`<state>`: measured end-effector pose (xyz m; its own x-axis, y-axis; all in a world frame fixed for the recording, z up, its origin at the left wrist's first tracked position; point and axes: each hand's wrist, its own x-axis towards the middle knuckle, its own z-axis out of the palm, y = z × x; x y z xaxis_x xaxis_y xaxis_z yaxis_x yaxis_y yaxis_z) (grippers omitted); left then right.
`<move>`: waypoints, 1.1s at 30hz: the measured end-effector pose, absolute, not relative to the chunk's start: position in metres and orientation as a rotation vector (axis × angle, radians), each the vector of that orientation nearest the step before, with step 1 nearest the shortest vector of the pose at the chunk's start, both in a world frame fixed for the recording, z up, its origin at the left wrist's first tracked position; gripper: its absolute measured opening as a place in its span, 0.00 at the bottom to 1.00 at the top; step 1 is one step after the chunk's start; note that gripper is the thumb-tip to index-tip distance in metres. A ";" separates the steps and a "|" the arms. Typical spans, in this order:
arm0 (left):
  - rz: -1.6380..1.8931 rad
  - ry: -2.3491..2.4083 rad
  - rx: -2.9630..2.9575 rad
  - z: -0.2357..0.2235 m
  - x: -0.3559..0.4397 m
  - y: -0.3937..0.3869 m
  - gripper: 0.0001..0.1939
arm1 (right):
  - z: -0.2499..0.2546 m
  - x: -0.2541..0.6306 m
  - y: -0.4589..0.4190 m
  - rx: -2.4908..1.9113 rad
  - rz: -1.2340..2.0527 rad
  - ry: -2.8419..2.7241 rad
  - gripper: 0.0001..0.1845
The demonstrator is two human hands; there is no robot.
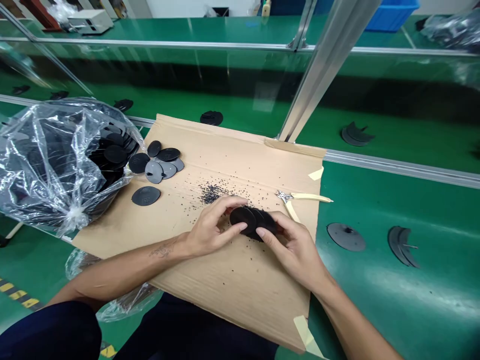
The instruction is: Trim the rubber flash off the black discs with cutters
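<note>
My left hand [213, 228] and my right hand [292, 247] together hold a small stack of black round plastic discs [249, 222] just above a flattened cardboard sheet [232, 280]. Fingers of both hands press the stack's edges. Black crumbs [212, 194] lie scattered on the cardboard near my left hand. Yellow-handled side cutters [296, 198] rest beyond my right hand, not touching it. Several loose discs [153, 170] lie at the sheet's far left, beside a clear plastic bag [56, 170] full of similar discs.
The cardboard lies on a green workbench [375, 300], taped at its corners. More black discs [345, 236] stand on the green surface to the right. An aluminium frame post [326, 70] and rail [401, 167] run beyond the sheet, and a blue crate [392, 15] sits farther back.
</note>
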<state>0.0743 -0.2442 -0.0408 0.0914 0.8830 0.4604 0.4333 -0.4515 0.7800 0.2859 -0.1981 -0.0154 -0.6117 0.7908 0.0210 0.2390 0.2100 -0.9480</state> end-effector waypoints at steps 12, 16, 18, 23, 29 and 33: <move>1.411 1.210 2.014 -0.037 0.073 -0.242 0.20 | -0.013 0.283 -0.202 -0.908 1.254 -2.011 0.09; 1.423 1.191 2.071 -0.037 0.073 -0.244 0.25 | -0.014 0.283 -0.202 -0.970 1.271 -1.962 0.08; 1.419 1.192 2.093 -0.037 0.073 -0.244 0.26 | -0.015 0.284 -0.202 -0.983 1.293 -1.957 0.07; 1.372 1.199 2.089 -0.037 0.072 -0.242 0.26 | -0.016 0.285 -0.202 -0.928 1.319 -2.001 0.09; 1.369 1.162 2.232 -0.034 0.073 -0.243 0.26 | -0.013 0.285 -0.204 -0.919 1.136 -2.126 0.05; 1.417 1.094 2.262 -0.034 0.073 -0.244 0.25 | -0.016 0.287 -0.204 -0.739 0.944 -2.243 0.05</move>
<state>0.0732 -0.2436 -0.0344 0.2424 0.7098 0.6614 0.4601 -0.6843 0.5657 0.2866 -0.2040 -0.0159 -0.6723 0.6770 0.2995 0.2592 0.5942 -0.7614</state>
